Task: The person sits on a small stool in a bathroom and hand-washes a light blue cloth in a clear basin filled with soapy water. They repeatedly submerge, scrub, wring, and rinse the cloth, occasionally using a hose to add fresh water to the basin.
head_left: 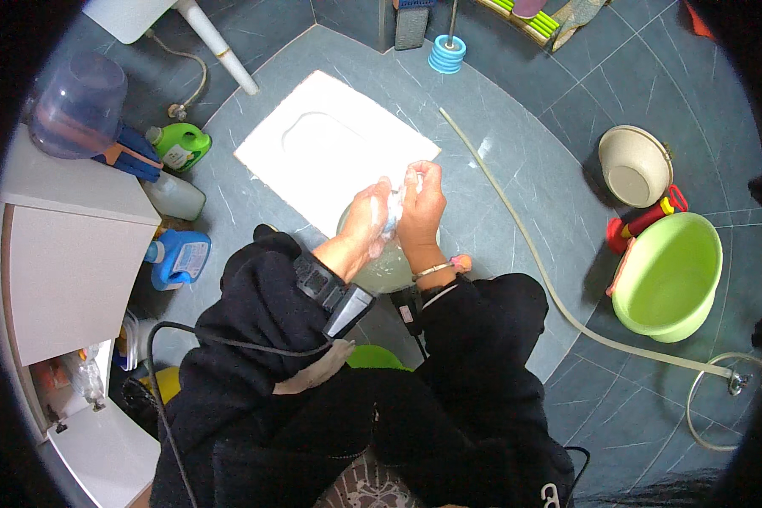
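Observation:
My left hand (367, 222) and my right hand (422, 207) are close together, wet with white suds. Between them is a small, soft, pale blue-white thing (394, 210), which looks like a wet cloth; the fingers of both hands are closed about it and cover most of it. Just below the hands a round basin (389, 279) holds cloudy, foamy water, its far side partly hidden by my hands. A band with a small pinkish ornament circles my right wrist. Black sleeves are pushed back from both wrists.
A white squat toilet (317, 144) lies beyond the hands. A pale hose (508, 207) runs along the floor to a wall tap (739, 381). Green (669, 279) and beige (635, 169) basins stand right. Bottles (180, 258) and a cabinet (76, 288) with an open door are left.

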{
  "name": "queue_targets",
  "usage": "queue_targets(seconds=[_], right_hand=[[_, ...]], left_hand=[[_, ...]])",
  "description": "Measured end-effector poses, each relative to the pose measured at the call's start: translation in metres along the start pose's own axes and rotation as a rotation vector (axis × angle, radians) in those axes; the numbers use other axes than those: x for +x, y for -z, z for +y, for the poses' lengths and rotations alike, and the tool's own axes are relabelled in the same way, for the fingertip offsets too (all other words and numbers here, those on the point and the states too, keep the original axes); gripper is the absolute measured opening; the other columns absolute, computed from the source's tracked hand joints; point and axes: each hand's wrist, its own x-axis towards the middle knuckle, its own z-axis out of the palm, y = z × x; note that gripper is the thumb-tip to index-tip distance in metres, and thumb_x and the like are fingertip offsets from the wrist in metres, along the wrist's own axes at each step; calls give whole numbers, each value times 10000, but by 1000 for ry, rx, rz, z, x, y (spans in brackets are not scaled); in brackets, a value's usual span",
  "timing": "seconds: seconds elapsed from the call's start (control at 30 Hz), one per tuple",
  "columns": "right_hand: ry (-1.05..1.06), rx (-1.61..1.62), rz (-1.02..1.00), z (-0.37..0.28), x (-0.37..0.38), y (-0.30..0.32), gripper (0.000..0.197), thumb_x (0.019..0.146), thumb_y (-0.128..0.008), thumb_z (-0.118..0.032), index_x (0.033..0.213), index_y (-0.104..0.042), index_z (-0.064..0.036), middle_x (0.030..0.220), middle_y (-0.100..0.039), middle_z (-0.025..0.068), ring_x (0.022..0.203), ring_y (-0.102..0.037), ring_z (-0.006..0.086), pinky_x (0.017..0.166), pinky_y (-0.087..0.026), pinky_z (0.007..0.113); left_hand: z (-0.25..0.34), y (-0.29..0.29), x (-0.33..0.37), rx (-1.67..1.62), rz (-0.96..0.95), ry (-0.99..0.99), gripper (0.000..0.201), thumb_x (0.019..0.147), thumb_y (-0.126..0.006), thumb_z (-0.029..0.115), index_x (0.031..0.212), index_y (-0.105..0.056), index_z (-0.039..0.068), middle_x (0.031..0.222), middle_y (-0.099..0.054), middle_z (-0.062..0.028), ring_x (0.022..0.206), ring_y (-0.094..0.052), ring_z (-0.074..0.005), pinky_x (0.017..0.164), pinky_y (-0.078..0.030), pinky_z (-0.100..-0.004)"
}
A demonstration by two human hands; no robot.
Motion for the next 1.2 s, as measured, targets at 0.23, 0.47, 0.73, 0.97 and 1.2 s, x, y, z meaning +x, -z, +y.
queue_targets(seconds=[0.23,0.47,0.73,0.97,1.2], right_hand=[[59,67,70,-15,-4,-2,163,924,-498,-187,990,-510,-38,770,-578,77,688,-551,164,619,-450,309],[31,43,2,-15,-9,0,135,910,-494,-154,955,-525,-31,779,-584,110,695,-565,190,631,-453,306],[206,-347,207,29,4,5,230,928,-481,-233,919,-582,-27,797,-559,69,695,-514,156,618,-442,287],[-468,307,-152,34,-1,-1,211,909,-534,-212,999,-577,-26,861,-573,39,738,-520,111,639,-447,246],[-178,273,-281,6,-12,1,223,859,-525,-51,1060,-540,43,909,-589,90,799,-551,121,711,-455,258]], left_hand=[[13,4,1,26,-65,-99,271,948,-417,338,897,-538,102,696,-527,-3,581,-487,-128,452,-359,-279],[9,2,-1,-12,-39,-22,259,957,-418,301,873,-541,90,666,-513,-2,595,-508,-137,489,-410,-278],[17,12,12,41,16,-323,237,953,-449,289,948,-519,62,834,-530,-40,705,-515,-126,593,-444,-269],[-1,16,7,89,-212,-137,300,960,-431,339,928,-540,62,887,-548,-28,767,-509,-123,693,-431,-276],[0,28,26,-34,-245,100,395,939,-449,413,983,-573,41,846,-595,-73,736,-557,-163,680,-463,-310]])
